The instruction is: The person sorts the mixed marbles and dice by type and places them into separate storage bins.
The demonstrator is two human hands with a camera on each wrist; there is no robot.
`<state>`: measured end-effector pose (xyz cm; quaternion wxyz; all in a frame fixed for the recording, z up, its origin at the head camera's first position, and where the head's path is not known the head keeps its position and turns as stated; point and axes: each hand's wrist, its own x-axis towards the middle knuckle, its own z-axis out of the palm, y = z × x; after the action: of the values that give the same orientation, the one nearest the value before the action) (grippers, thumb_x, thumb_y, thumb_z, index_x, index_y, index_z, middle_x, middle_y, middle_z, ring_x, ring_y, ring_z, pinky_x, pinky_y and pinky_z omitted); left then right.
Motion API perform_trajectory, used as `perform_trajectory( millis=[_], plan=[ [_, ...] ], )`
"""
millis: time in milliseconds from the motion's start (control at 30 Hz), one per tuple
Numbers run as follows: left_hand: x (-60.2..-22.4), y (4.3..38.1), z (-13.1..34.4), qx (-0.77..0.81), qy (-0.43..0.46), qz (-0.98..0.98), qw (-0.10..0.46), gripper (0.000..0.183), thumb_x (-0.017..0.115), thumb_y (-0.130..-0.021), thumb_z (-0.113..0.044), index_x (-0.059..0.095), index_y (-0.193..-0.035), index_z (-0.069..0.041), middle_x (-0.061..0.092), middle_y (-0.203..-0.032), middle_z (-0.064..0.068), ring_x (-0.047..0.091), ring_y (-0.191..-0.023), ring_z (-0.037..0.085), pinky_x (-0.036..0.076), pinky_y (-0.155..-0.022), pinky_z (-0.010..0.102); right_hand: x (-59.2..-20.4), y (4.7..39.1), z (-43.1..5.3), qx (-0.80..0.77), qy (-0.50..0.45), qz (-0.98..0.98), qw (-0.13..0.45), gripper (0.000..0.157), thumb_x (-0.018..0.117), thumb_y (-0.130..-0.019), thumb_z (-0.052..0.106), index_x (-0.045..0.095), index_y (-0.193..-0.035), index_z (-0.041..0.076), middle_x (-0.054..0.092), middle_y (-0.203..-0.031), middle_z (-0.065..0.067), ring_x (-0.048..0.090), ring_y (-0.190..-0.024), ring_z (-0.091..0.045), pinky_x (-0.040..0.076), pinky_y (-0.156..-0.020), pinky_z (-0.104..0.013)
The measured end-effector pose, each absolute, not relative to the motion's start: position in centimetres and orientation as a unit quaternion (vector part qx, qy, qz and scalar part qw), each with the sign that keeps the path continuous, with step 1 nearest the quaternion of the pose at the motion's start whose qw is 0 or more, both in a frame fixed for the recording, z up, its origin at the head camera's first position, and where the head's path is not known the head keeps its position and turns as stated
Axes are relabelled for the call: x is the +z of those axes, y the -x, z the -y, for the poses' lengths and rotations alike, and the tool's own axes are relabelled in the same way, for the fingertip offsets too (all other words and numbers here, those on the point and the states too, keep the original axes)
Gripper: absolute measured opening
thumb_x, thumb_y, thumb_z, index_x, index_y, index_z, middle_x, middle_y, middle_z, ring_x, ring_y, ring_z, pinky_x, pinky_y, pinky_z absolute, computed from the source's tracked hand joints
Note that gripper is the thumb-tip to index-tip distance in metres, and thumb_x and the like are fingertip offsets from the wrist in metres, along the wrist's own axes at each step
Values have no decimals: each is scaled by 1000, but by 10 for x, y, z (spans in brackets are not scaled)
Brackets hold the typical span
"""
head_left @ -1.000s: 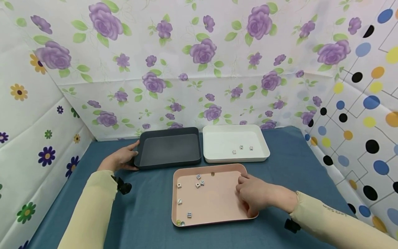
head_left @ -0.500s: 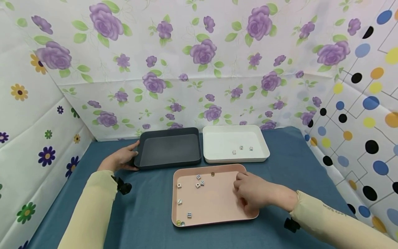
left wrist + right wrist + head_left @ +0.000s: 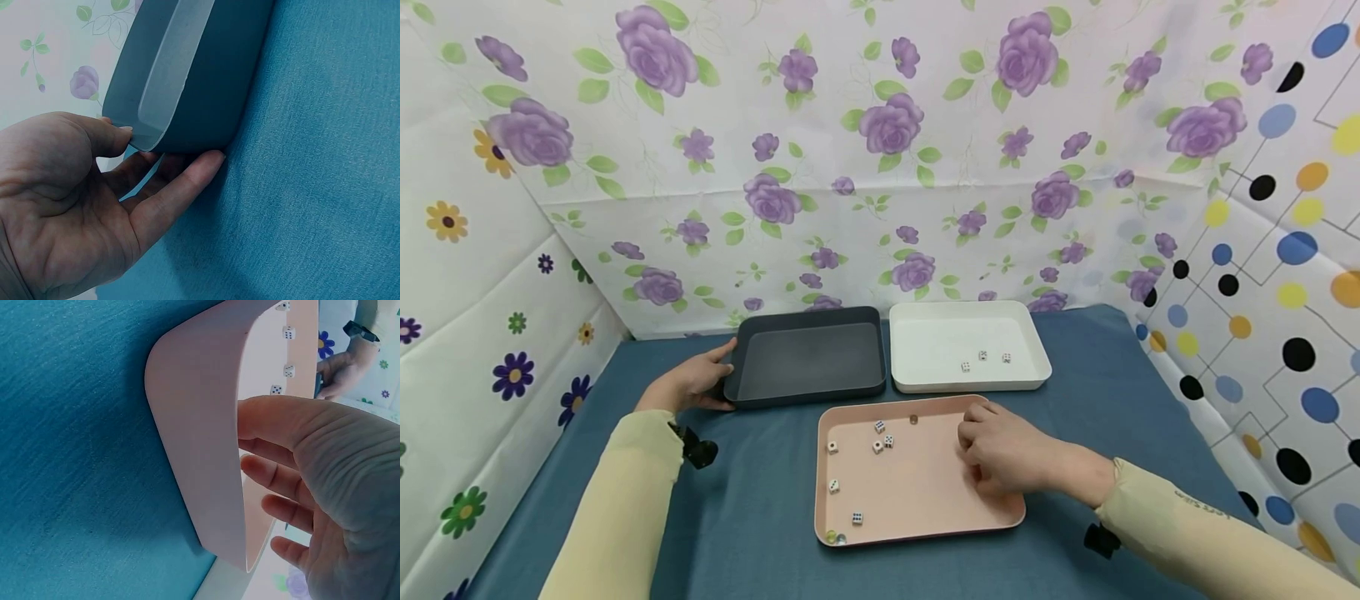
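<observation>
At the left end of a dark grey tray [image 3: 808, 358], my left hand [image 3: 688, 385] grips the short side. In the left wrist view its thumb [image 3: 115, 139] is at the rim and the other fingers lie against the outer wall. My right hand [image 3: 1009, 450] reaches over the right end of a pink tray [image 3: 925, 500], fingers bent down inside it. The rim hides the thumb and index tips in the right wrist view, so I cannot tell whether they pinch anything. Several white dice [image 3: 857, 518] lie in the pink tray's left half, with a small brownish bead [image 3: 913, 419] near its back wall.
A white tray [image 3: 955, 321] with three dice [image 3: 982, 356] stands right of the dark tray, behind the pink one. A yellowish bead [image 3: 831, 537] and a clear bead [image 3: 841, 540] sit in the pink tray's front left corner. Patterned cloth walls surround the blue cloth [image 3: 752, 517].
My right hand has shifted slightly left and back, further into the pink tray from its right end. The left hand, trays and visible dice have stayed put.
</observation>
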<state>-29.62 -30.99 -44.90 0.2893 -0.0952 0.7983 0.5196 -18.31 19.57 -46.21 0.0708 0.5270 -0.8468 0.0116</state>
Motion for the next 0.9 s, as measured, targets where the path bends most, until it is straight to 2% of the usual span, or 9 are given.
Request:
perform_trajectory(
  millis=[200,433,567,733,900],
  plan=[
    [-450,296,310,522,97,-797,288,66,30,-114,-15,-11,-162,-38,-7,-164,34,41,-136,51,60,-84,51,-461,183,-196,6,-520,852,59,27,82,-76,20,62,-61,29,50,-81,8,37,-82,-17,41,-85,-40],
    [-450,296,310,521,96,-797,289,67,30,-114,-15,-11,-162,-37,-10,-164,33,41,-136,51,60,-84,50,-443,190,-199,60,-487,869,68,15,82,-79,19,74,-72,30,58,-94,10,45,-94,-16,43,-91,-42],
    [-450,297,311,521,99,-797,287,66,31,-114,-15,-10,-162,-38,-14,-165,31,38,-138,51,60,-83,50,-432,196,-201,106,-478,865,106,16,80,-78,15,74,-76,30,62,-101,7,50,-104,-19,44,-95,-44],
    [-451,298,311,521,102,-798,286,66,31,-114,-15,-9,-162,-38,-15,-165,30,38,-138,51,61,-83,49,-421,200,-201,140,-471,859,141,15,84,-77,18,74,-82,29,62,-106,5,51,-111,-23,44,-96,-46],
    [-451,299,312,518,104,-799,286,66,30,-114,-16,-9,-162,-38,-12,-165,31,41,-136,50,60,-83,50,-410,199,-200,183,-466,848,172,14,84,-81,20,74,-86,28,63,-111,3,49,-117,-25,43,-98,-48]
  ],
)
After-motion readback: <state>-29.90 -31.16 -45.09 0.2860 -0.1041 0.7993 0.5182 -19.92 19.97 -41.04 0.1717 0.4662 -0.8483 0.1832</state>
